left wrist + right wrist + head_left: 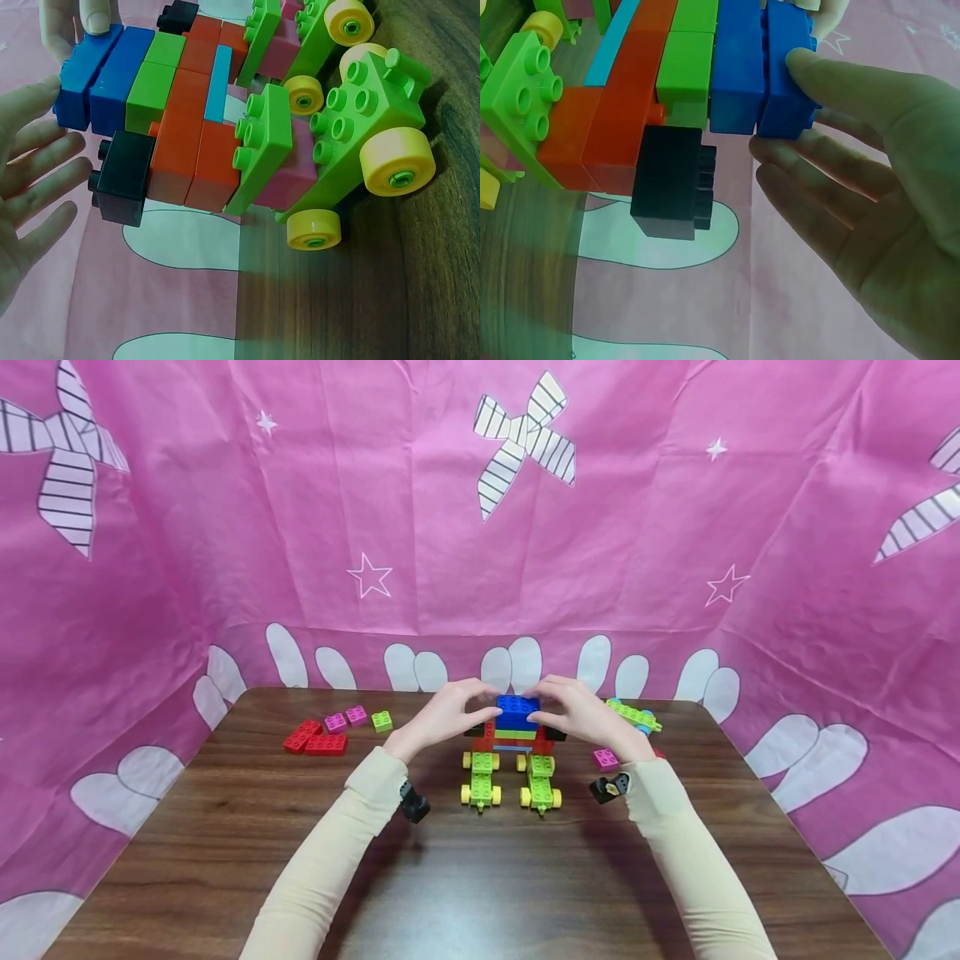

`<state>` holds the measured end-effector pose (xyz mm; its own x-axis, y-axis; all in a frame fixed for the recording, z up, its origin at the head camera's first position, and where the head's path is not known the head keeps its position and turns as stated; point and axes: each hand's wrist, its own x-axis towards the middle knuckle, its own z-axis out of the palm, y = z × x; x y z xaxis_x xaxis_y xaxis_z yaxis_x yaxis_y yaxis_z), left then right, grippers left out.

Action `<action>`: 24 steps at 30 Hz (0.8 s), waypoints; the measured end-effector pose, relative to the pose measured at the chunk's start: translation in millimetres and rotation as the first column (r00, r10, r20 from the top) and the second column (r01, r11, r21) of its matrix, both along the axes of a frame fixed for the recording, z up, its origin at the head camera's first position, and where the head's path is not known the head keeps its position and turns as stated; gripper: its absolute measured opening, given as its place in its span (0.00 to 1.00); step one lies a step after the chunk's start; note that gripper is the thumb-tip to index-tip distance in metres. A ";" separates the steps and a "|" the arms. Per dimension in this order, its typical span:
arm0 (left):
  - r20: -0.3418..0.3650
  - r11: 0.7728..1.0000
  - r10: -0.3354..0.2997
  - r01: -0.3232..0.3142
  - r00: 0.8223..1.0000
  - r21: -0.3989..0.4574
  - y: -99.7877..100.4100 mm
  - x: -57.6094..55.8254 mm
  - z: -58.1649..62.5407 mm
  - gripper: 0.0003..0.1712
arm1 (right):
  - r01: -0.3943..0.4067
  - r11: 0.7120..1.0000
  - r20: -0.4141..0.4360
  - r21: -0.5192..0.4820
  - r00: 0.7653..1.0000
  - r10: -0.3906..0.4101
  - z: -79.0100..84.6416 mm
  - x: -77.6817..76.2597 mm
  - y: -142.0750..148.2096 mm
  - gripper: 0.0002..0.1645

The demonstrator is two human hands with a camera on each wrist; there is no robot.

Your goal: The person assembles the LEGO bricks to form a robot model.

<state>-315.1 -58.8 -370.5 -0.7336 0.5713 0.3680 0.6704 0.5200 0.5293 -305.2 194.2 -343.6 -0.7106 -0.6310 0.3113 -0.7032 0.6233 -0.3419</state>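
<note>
My left hand and right hand pinch opposite ends of the top blue toy brick, thumbs on its near side, fingers behind. In the right wrist view a thin gap shows between it and the lower blue brick. Beneath these are green bricks, red bricks and a light-blue piece. A black brick sticks out at each side. Two green wheeled bases with yellow wheels carry the upright structure on the table.
Red bricks, pink bricks and a green brick lie at the left on the wooden table. Behind my right arm are a green wheeled base and a pink brick. Pink cloth hangs around the table.
</note>
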 end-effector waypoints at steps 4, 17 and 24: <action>0.001 1.000 0.001 -0.001 1.000 0.000 0.2 0.3 0.5 0.22 | 0.010 1.000 0.009 -0.013 1.000 -0.010 0.3 1.8 3.8 0.22; 0.022 0.999 -0.023 0.022 0.999 0.024 2.4 -1.4 -1.9 0.21 | 0.018 1.000 -0.011 0.013 1.000 -0.018 0.3 2.1 9.0 0.20; 0.042 0.999 -0.030 0.028 0.999 0.046 2.1 -2.9 -4.4 0.21 | 0.008 1.000 0.005 -0.025 1.000 -0.008 -1.0 -0.3 9.1 0.19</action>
